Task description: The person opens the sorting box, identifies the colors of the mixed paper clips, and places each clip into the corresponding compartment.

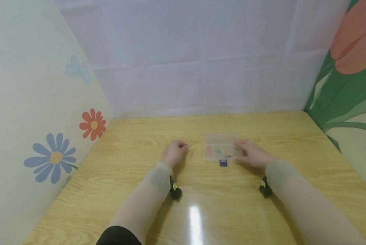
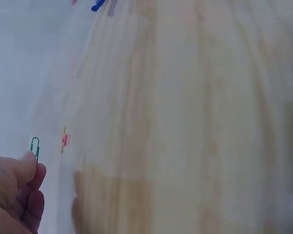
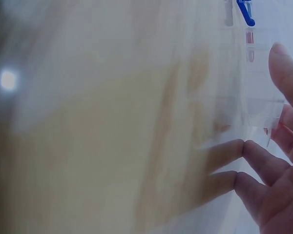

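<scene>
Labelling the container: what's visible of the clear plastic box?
The clear plastic box is small, rectangular and see-through, divided into compartments holding a few coloured bits, pink and green among them. A blue latch sits on its near edge. It lies flat on the wooden table. The right hand rests against its right side.

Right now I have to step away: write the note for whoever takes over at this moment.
Left hand: pinches a green paper clip between thumb and finger, just above the wooden table, left of the box.
Right hand: fingers straight, resting against the right side of the clear compartment box, steadying it.
Box: sits mid-table, blue latch on the near side; a few coloured clips already show inside.
Loose clips: a red and a yellowish one lie on the table between the left hand and the box.
Likely left: the held clip and the loose ones are not yet in the box.
</scene>
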Action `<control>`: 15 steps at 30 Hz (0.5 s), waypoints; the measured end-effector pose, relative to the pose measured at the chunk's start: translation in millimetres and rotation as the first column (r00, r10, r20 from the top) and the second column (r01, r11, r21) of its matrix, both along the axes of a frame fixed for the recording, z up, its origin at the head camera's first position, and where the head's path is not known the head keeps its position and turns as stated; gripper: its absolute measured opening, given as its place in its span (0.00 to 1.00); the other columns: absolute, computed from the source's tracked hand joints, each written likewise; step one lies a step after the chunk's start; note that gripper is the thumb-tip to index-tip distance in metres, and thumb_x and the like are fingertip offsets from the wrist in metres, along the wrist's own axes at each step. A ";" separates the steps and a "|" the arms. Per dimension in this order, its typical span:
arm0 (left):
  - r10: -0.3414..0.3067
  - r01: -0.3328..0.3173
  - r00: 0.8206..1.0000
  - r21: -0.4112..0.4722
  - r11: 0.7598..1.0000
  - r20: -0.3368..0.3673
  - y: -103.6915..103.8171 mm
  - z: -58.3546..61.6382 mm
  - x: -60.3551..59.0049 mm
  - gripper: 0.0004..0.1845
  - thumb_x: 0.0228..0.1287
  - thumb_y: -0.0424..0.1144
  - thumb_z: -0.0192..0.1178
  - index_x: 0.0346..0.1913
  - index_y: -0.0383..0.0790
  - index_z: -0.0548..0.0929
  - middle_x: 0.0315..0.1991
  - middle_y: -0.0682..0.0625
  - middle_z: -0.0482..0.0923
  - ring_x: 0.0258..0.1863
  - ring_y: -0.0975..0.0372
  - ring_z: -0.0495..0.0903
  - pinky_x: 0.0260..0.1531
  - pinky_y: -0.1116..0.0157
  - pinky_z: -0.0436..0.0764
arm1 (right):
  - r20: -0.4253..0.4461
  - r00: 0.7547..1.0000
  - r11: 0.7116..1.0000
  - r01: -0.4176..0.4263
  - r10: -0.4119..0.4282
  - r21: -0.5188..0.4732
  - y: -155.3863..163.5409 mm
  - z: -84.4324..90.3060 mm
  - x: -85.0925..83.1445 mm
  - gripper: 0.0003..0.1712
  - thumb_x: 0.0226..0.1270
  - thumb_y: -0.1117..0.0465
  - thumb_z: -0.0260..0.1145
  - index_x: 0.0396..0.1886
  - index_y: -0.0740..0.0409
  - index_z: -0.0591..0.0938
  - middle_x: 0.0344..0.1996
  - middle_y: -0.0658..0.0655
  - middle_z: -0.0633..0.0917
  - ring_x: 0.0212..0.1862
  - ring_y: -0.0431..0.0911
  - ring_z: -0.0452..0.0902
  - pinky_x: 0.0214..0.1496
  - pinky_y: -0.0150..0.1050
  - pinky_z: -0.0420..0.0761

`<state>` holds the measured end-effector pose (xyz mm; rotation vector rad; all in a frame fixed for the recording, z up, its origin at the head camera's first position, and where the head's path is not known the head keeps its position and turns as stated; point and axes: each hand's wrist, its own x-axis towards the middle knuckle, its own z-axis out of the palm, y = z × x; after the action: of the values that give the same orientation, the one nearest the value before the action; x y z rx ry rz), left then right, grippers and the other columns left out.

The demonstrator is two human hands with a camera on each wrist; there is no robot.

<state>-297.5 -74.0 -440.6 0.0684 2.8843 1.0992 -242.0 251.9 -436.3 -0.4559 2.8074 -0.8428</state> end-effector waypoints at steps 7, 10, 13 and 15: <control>-0.035 0.034 0.999 0.028 0.999 0.004 6.9 7.0 5.6 0.09 0.70 0.47 0.57 0.43 0.48 0.84 0.44 0.54 0.83 0.44 0.59 0.78 0.49 0.56 0.73 | 0.002 1.000 1.000 0.001 -0.001 0.003 0.6 -1.1 -1.1 0.43 0.67 0.45 0.63 0.73 0.59 0.59 0.72 0.69 0.55 0.70 0.68 0.51 0.67 0.64 0.51; -0.046 0.046 0.999 0.034 0.998 0.000 10.5 9.6 7.1 0.09 0.70 0.47 0.57 0.43 0.48 0.84 0.43 0.54 0.83 0.43 0.59 0.78 0.47 0.57 0.74 | 0.002 1.000 1.000 0.001 -0.001 0.006 0.5 -0.8 -1.2 0.43 0.67 0.45 0.62 0.73 0.59 0.59 0.72 0.69 0.55 0.70 0.68 0.51 0.67 0.65 0.51; -0.055 0.056 0.998 0.037 0.998 -0.004 14.5 11.3 7.9 0.09 0.69 0.46 0.58 0.42 0.48 0.84 0.40 0.56 0.82 0.41 0.61 0.78 0.47 0.57 0.74 | 0.000 1.000 1.000 0.000 0.000 0.007 0.1 -0.9 -1.3 0.43 0.67 0.44 0.62 0.73 0.59 0.59 0.72 0.69 0.55 0.70 0.68 0.52 0.67 0.65 0.52; -0.062 0.062 0.998 0.045 0.997 -0.001 17.3 12.1 8.4 0.08 0.69 0.46 0.58 0.41 0.48 0.84 0.36 0.56 0.82 0.37 0.61 0.79 0.47 0.57 0.73 | -0.001 1.000 1.000 -0.001 0.001 0.006 0.1 -1.1 -1.4 0.43 0.67 0.44 0.62 0.73 0.59 0.59 0.72 0.69 0.55 0.70 0.68 0.52 0.67 0.65 0.52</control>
<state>-289.1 -56.7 -428.5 0.1589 2.8364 1.1522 -243.4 252.0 -437.4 -0.4573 2.8095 -0.8335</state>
